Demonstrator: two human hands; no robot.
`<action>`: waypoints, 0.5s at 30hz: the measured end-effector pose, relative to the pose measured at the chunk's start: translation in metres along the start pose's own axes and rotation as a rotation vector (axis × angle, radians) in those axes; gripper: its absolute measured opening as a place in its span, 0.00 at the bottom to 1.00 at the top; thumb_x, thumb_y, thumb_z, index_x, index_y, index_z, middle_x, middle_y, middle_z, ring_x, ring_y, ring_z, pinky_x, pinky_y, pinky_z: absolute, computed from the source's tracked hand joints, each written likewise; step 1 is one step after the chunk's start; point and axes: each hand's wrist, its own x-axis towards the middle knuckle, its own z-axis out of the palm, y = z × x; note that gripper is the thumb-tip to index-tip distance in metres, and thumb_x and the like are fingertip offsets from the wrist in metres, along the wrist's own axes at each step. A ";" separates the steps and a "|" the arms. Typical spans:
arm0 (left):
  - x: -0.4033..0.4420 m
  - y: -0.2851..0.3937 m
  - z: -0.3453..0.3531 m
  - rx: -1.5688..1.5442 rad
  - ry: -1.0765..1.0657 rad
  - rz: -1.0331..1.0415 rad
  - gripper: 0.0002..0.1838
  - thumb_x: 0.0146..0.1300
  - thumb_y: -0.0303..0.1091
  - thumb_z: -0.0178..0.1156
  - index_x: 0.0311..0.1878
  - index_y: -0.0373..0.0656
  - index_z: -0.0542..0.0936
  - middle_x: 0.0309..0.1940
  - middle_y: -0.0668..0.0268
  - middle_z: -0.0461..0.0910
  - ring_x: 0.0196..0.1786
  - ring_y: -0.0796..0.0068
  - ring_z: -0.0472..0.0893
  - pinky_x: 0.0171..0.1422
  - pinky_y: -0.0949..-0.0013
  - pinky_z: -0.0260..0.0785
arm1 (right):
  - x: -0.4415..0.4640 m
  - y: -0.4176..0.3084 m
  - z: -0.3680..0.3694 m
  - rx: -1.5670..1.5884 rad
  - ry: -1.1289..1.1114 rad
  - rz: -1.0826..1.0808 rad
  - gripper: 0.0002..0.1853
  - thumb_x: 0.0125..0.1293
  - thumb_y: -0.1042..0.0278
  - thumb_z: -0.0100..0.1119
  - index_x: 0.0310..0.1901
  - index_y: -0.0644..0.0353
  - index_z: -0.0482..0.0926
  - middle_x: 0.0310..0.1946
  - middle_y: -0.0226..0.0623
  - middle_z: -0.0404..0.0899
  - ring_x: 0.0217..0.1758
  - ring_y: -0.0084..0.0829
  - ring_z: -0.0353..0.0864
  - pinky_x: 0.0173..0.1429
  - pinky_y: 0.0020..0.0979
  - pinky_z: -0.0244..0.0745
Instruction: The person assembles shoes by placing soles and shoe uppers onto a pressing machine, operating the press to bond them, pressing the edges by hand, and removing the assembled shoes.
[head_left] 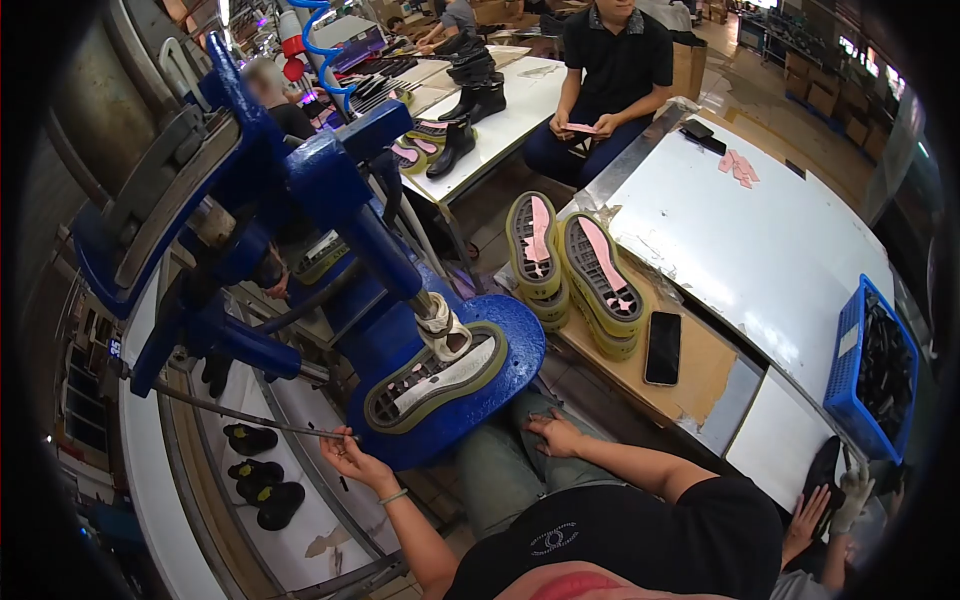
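A machine of thick, glossy blue-painted metal (325,190) filled the upper left of the frame, its heavy arm slanting down to a rounded plate (522,345) near the centre. Across the right of the frame spread a smooth white counter (740,235), its near edge chipped and ragged, with a flat brown board (700,395) along its left side. At the far right sat a blue plastic basket (840,380) heaped with dark pieces. Two stacks of soles (600,260) stood on the board right of centre, long ovals with olive rims, dark gridded hollows and pink strips laid inside. A single sole (435,375) of the same rounded shape lay on the blue plate at the centre, a pale strip along its hollow, under a pad (440,325) wrapped in whitish material. Beside the stacks rested a flat, glossy black phone (663,348). A thin metal rod (250,415) ran from the machine toward the lower centre. The left hand (350,463), lower left of centre, was partly closed, its fingers curled at the rod's end. The right hand (555,435) lay loosely open on the trousers, fingers slightly bent, with nothing visible in its grasp
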 end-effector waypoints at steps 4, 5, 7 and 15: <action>-0.001 0.002 0.002 -0.010 0.007 0.006 0.18 0.69 0.23 0.46 0.62 0.36 0.66 0.46 0.62 0.76 0.47 0.73 0.75 0.54 0.72 0.67 | 0.000 0.001 0.003 -0.023 0.040 -0.013 0.34 0.55 0.62 0.64 0.65 0.50 0.67 0.62 0.45 0.71 0.73 0.41 0.62 0.74 0.56 0.48; 0.000 0.001 0.001 0.003 0.010 0.008 0.18 0.69 0.23 0.46 0.62 0.36 0.66 0.46 0.61 0.76 0.47 0.73 0.75 0.54 0.72 0.67 | 0.000 0.001 0.002 -0.025 0.031 -0.017 0.34 0.55 0.62 0.64 0.65 0.49 0.66 0.62 0.45 0.71 0.73 0.41 0.62 0.74 0.56 0.48; 0.000 -0.003 -0.002 0.018 -0.003 0.014 0.19 0.70 0.24 0.46 0.63 0.35 0.66 0.47 0.61 0.76 0.47 0.72 0.75 0.54 0.71 0.67 | 0.000 0.001 0.003 -0.026 0.028 -0.012 0.34 0.55 0.62 0.64 0.65 0.49 0.66 0.62 0.45 0.71 0.73 0.41 0.61 0.74 0.56 0.48; 0.000 -0.001 0.000 0.004 0.008 0.020 0.18 0.70 0.24 0.47 0.62 0.36 0.66 0.47 0.61 0.76 0.47 0.73 0.75 0.53 0.72 0.67 | 0.000 0.002 0.003 -0.043 0.032 -0.034 0.33 0.55 0.62 0.64 0.64 0.49 0.66 0.62 0.45 0.72 0.73 0.40 0.61 0.75 0.56 0.47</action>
